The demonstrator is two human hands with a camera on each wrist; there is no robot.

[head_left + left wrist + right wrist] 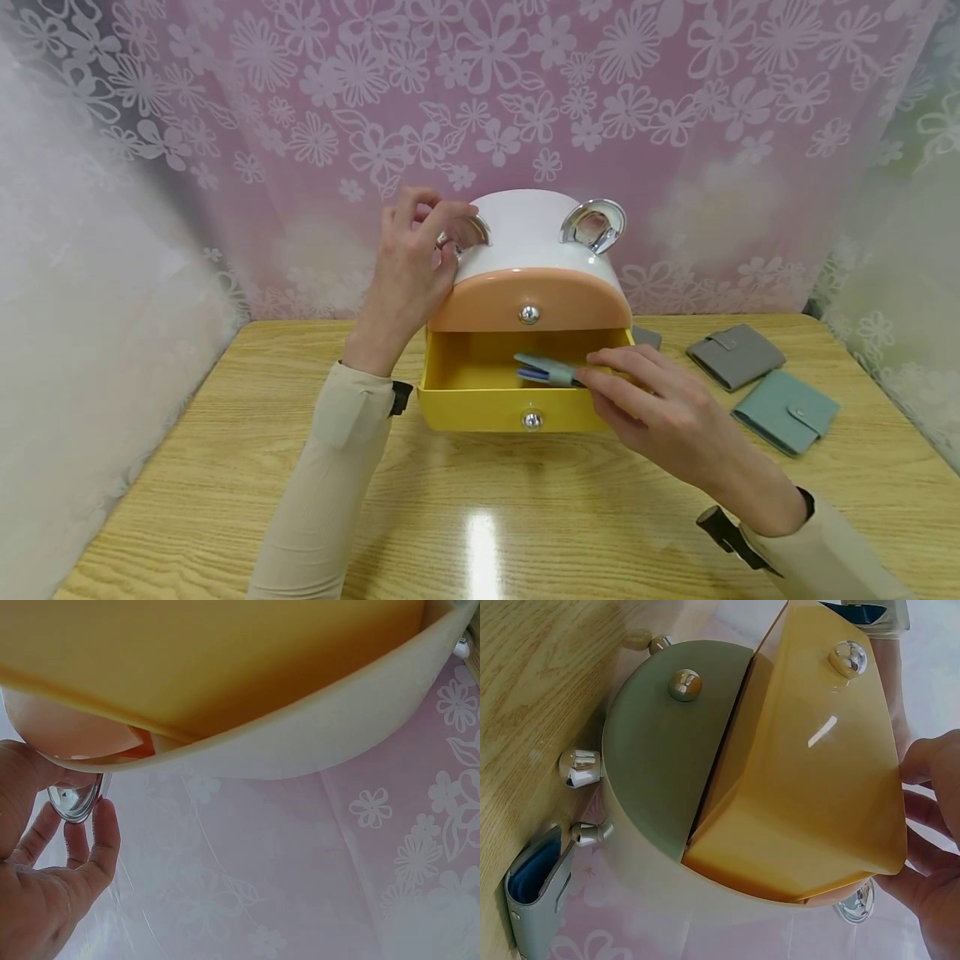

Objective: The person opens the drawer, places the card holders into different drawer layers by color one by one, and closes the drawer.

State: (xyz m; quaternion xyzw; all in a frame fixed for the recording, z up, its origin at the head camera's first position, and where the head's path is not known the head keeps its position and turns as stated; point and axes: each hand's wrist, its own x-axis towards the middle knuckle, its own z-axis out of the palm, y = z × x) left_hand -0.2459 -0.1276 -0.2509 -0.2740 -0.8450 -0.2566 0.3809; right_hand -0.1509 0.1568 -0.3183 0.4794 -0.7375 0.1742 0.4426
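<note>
Left hand (408, 271) is up on the left side of the white rounded plastic storage box (525, 229), fingers curled around its left chrome ring handle (468, 232). The left wrist view confirms it: fingertips (105, 825) touch the chrome ring, grip closed on it.

Right hand (660, 408) is at the open yellow plastic bottom drawer (480, 408), which is pulled out toward the person. Thumb and fingers pinch a small grey-green wallet with blue lining (547, 369), held flat over the drawer's right half, just above its front rim. Grip is clamped on the wallet. Cannot tell whether the wallet touches the drawer floor.

Above it, the peach-coloured upper drawer (528, 300) is shut, round chrome knob (528, 314) centred. The yellow drawer has a matching knob (532, 419). A second chrome ring handle (594, 223) sits on the box's right top, untouched.

Box stands on the light wood-grain counter (465, 517), near the back edge.

To the right of the box on the counter: a grey snap wallet (735, 356), and just in front of it a teal snap wallet (785, 411), close together. The corner of another grey item (647, 337) peeks out beside the box's right side.

Behind is a pink curtain with white lace flowers (480, 100).
</note>
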